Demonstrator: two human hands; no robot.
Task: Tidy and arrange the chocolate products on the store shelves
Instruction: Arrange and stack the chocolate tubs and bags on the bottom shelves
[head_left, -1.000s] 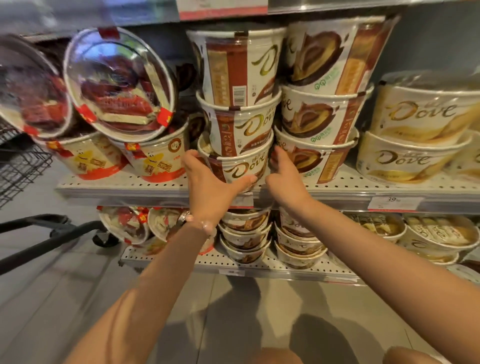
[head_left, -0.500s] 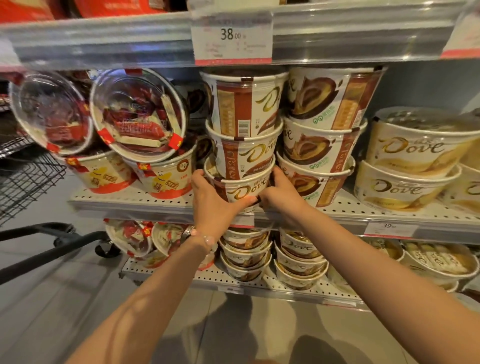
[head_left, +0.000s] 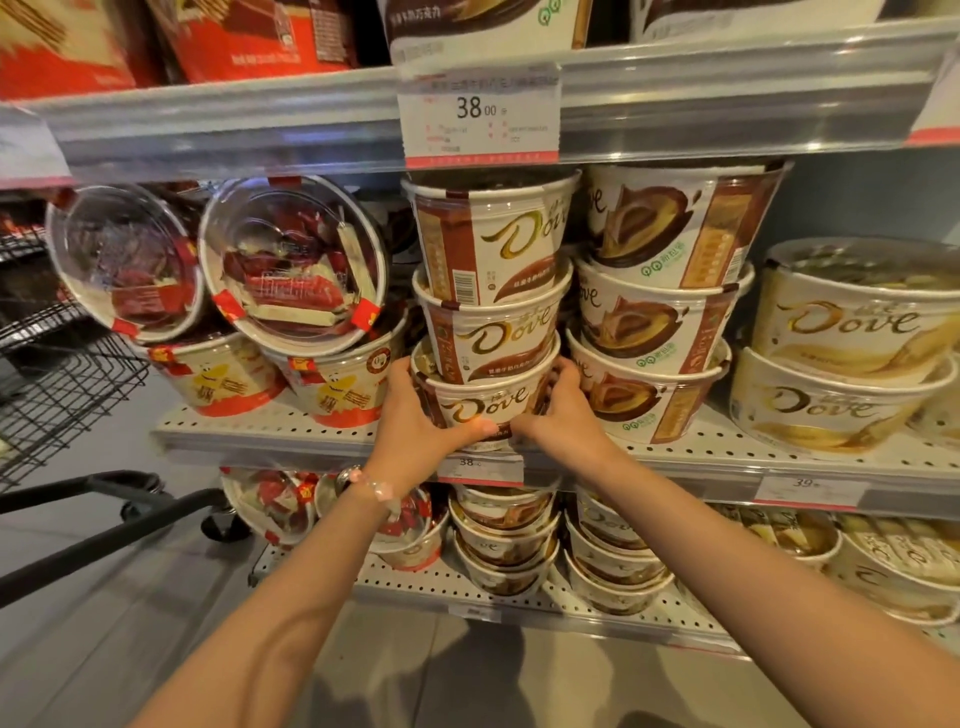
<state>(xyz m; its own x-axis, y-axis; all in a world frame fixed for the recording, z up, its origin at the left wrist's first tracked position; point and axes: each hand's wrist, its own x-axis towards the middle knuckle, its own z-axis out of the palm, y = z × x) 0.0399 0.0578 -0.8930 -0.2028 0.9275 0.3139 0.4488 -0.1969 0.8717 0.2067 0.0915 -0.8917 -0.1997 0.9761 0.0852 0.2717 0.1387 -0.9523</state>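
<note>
A stack of three brown-and-white Dove chocolate tubs stands on the middle shelf (head_left: 291, 431). The bottom tub (head_left: 485, 405) is held from both sides: my left hand (head_left: 415, 426) wraps its left side with the thumb across the front, and my right hand (head_left: 561, 415) curls round its right side. The middle tub (head_left: 491, 332) and the top tub (head_left: 493, 244) rest on it, logos facing out.
A second stack of brown Dove tubs (head_left: 660, 312) stands right of it, cream Dove tubs (head_left: 852, 364) farther right. Red-trimmed tubs with clear lids (head_left: 291, 270) lean at the left. More tubs fill the lower shelf (head_left: 571, 618). A black shopping cart (head_left: 62, 374) stands at left.
The view has risen and moved closer to the shelf. Both hands stayed on the bottom tub, and the stack has turned so the Dove logos face forward.
</note>
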